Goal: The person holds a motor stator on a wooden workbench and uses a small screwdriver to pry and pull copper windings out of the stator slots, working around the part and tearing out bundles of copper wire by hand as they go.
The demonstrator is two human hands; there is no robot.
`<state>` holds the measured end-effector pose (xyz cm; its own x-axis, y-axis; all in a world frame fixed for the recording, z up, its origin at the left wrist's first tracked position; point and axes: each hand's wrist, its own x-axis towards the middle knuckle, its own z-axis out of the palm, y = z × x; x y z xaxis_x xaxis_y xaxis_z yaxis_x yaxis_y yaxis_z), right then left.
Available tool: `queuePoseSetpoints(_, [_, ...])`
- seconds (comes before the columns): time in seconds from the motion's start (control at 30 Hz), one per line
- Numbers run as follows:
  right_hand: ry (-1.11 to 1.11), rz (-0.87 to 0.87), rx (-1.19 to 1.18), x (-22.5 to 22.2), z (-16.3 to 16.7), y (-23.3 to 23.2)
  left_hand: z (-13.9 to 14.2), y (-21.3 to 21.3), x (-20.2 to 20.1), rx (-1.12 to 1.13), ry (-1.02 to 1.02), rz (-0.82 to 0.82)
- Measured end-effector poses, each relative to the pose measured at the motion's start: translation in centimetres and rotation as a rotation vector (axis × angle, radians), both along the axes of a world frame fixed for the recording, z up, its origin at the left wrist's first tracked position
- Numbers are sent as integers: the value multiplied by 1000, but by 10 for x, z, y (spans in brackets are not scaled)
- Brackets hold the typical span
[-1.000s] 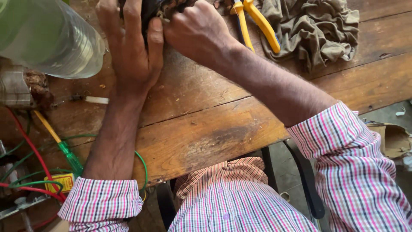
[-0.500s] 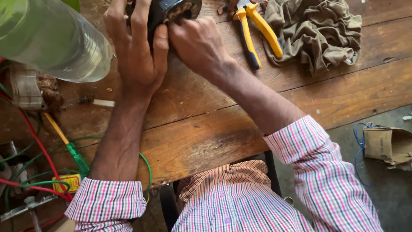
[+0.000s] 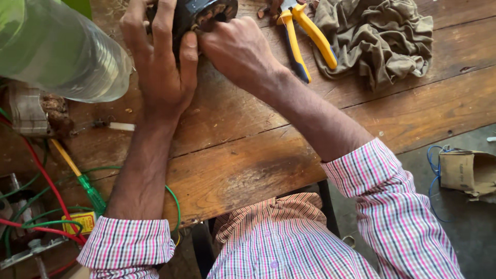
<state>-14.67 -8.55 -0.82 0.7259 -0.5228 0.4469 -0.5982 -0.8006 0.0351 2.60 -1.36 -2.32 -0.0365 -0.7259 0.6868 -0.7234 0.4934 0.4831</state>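
A dark round motor-like part [image 3: 206, 10] with copper windings sits at the far edge of the worn wooden table [image 3: 243, 155]. My left hand [image 3: 160, 62] wraps its near-left side, fingers spread over it. My right hand [image 3: 235, 51] presses against its right side with the fingertips at the windings. Most of the part is hidden under both hands and cut off by the top of the view.
Yellow-and-blue pliers [image 3: 305, 36] lie right of the hands beside a crumpled olive cloth [image 3: 377, 36]. A clear plastic bottle [image 3: 57, 51] lies at the left. A green-handled screwdriver [image 3: 82, 181], red and green wires [image 3: 36, 206] and a cardboard box [image 3: 467, 173] on the floor are nearby.
The view has shifted so the hands and part sit lower in the picture. Both hands stay on the dark part, with the right fingers working at its windings.
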Motion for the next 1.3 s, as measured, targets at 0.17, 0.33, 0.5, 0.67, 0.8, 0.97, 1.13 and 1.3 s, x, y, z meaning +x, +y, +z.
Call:
queuePoseSetpoints(0.17, [65, 18, -54, 0, -3, -4, 0, 1, 0, 2, 7, -6])
queuePoseSetpoints(0.33, [6, 36, -90, 4, -5, -4, 2, 2, 0, 11, 21, -24])
queuePoseSetpoints(0.5, [-39, -34, -21, 3, -5, -1, -1, 1, 1, 11, -13, 2])
queuePoseSetpoints(0.67, [-48, -23, -53, 2, -2, -2, -2, 0, 1, 13, -20, 10])
queuePoseSetpoints(0.8, [-148, 16, -81, 6, -1, -3, 1, 2, -1, 18, 25, -7])
queuePoseSetpoints(0.97, [-256, -41, -127, 17, -9, -1, 4, 0, 0, 0, -3, -2])
queuePoseSetpoints(1.13, [-332, -108, -85, 22, -11, 2, 8, 2, -2, -19, -19, 18])
queuePoseSetpoints(1.3, [-327, -76, 30, 4, 12, 19, 20, 8, -2, -74, 79, -6])
